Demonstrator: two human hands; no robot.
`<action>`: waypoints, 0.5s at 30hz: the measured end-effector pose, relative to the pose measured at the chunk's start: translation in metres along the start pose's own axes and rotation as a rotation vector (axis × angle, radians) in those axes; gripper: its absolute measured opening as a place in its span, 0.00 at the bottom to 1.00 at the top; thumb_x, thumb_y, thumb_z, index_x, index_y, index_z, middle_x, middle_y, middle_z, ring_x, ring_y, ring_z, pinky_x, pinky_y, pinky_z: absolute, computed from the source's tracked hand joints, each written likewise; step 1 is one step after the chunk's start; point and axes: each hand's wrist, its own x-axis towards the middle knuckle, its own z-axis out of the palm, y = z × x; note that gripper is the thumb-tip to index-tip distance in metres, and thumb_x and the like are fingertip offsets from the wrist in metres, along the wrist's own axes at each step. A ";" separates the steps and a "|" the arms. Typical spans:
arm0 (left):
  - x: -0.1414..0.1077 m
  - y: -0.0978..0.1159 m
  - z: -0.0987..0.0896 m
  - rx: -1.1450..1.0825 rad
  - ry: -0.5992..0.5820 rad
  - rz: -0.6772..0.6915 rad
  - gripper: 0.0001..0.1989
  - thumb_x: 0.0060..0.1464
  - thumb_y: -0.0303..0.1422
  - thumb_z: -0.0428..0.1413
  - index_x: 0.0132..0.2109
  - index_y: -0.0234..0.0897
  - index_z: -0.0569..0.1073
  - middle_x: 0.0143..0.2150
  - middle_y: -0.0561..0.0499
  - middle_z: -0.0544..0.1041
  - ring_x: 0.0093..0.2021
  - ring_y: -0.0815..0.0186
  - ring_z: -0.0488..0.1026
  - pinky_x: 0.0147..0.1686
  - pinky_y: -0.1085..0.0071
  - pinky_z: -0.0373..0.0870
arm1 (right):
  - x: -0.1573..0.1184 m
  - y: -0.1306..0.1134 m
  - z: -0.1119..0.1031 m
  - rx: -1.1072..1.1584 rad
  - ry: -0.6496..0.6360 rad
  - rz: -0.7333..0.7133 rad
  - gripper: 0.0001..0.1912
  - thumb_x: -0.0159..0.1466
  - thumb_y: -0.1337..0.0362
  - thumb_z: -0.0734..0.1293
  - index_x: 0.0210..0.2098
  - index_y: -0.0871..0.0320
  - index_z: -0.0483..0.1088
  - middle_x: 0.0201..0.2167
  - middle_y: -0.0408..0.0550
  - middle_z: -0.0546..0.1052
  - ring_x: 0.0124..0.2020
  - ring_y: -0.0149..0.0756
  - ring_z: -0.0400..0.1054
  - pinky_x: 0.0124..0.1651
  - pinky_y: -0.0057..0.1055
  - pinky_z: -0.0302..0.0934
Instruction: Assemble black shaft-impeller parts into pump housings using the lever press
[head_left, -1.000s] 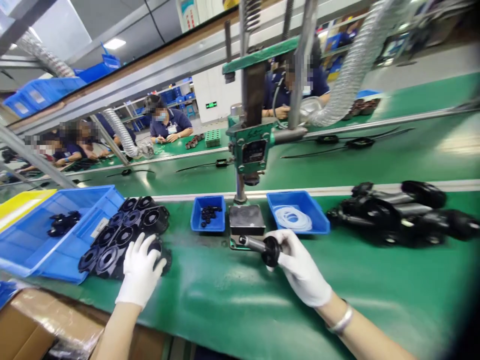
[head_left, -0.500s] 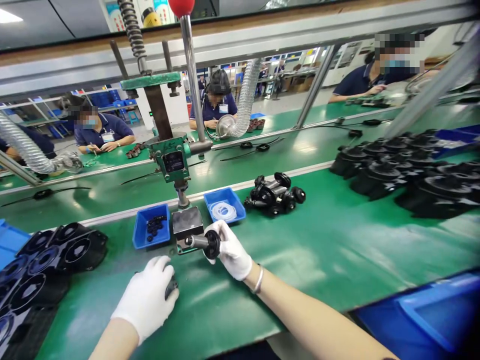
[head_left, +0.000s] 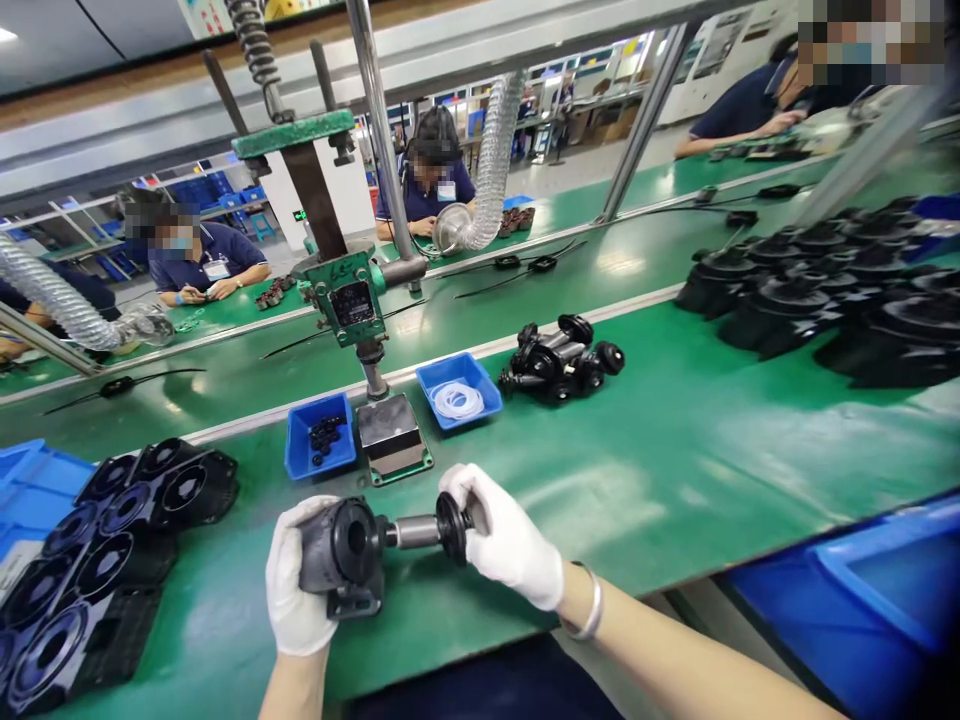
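Observation:
My gloved left hand [head_left: 289, 580] is wrapped round a black motor housing [head_left: 341, 550], a cup-like part with a round opening turned to the right and a flat foot below. My gloved right hand [head_left: 510, 535] grips a rotor [head_left: 416, 531] by the black disc at its right end. The rotor has a grey cylindrical core and a short shaft pointing left. Its tip is at the housing's opening; whether it is inside I cannot tell. Both parts are held above the green bench, in front of the press.
A green hand press [head_left: 345, 300] stands over a metal block [head_left: 386, 425]. Beside it are a blue tray [head_left: 292, 465] of small black parts and a blue tray [head_left: 491, 405] of white rings. Several rotors [head_left: 559, 360] lie behind; black housings [head_left: 112, 560] stand left. Co-workers sit opposite.
My left hand has lifted the housing and turned its opening to the right. My right hand has moved the rotor down and right, away from the press block, into line with the housing.

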 end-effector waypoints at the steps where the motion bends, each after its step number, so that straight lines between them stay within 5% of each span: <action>1: -0.002 -0.002 0.002 -0.019 -0.021 0.003 0.11 0.60 0.41 0.53 0.41 0.40 0.75 0.44 0.49 0.77 0.45 0.59 0.75 0.49 0.65 0.73 | -0.003 0.003 0.003 -0.005 -0.003 0.009 0.13 0.49 0.70 0.64 0.30 0.54 0.55 0.29 0.41 0.61 0.29 0.32 0.54 0.32 0.29 0.54; 7: -0.004 0.001 0.009 0.115 -0.205 0.198 0.11 0.59 0.39 0.54 0.43 0.38 0.74 0.46 0.46 0.76 0.47 0.56 0.74 0.48 0.61 0.72 | -0.007 0.011 0.011 -0.140 0.011 -0.006 0.16 0.43 0.73 0.60 0.31 0.54 0.54 0.30 0.42 0.62 0.30 0.33 0.55 0.33 0.29 0.54; 15: -0.010 0.008 0.019 0.357 -0.412 0.386 0.11 0.59 0.36 0.54 0.46 0.37 0.73 0.48 0.43 0.75 0.49 0.52 0.74 0.49 0.55 0.70 | -0.005 -0.011 0.021 -0.355 -0.027 -0.142 0.18 0.39 0.72 0.58 0.30 0.54 0.53 0.31 0.41 0.61 0.30 0.33 0.56 0.33 0.29 0.55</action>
